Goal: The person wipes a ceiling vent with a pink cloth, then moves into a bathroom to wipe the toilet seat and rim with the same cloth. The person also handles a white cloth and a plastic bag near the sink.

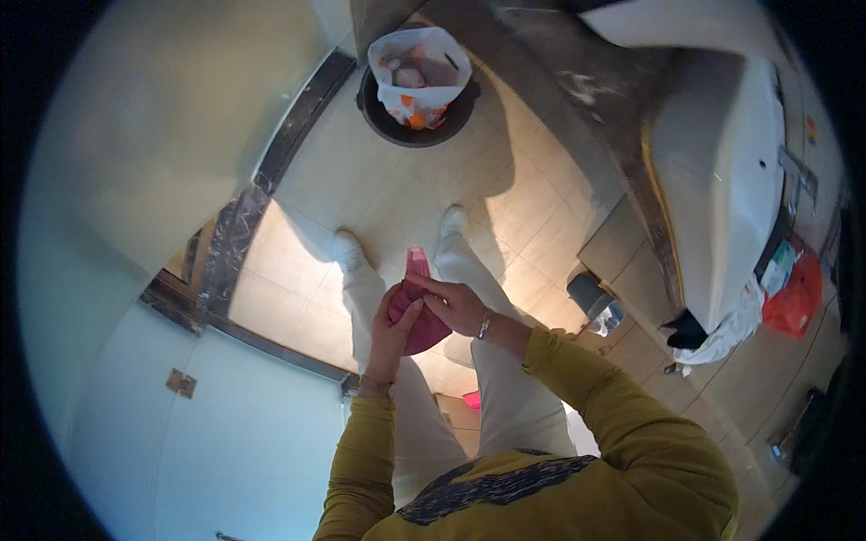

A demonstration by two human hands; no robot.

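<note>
In front of my legs, both hands hold a soft pink item point(427, 336), possibly a cloth piece or pouch. A narrow, paler pink strip stands up from its far end. My left hand point(391, 331) grips its left side, with the thumb lying over the front. From the right, the fingers of my right hand point(457, 308) pinch it near the base of the strip. The two hands almost touch. Fingers cover much of the item, so its exact kind cannot be told.
A black bin point(417, 138) lined with a white plastic bag point(423, 95) stands ahead on the tiled floor. Frosted glass panels point(122, 379) and a dark marble curb point(291, 128) lie left. On the right are a white washbasin point(734, 176), a red plastic bag point(795, 297) and white cloth point(727, 338).
</note>
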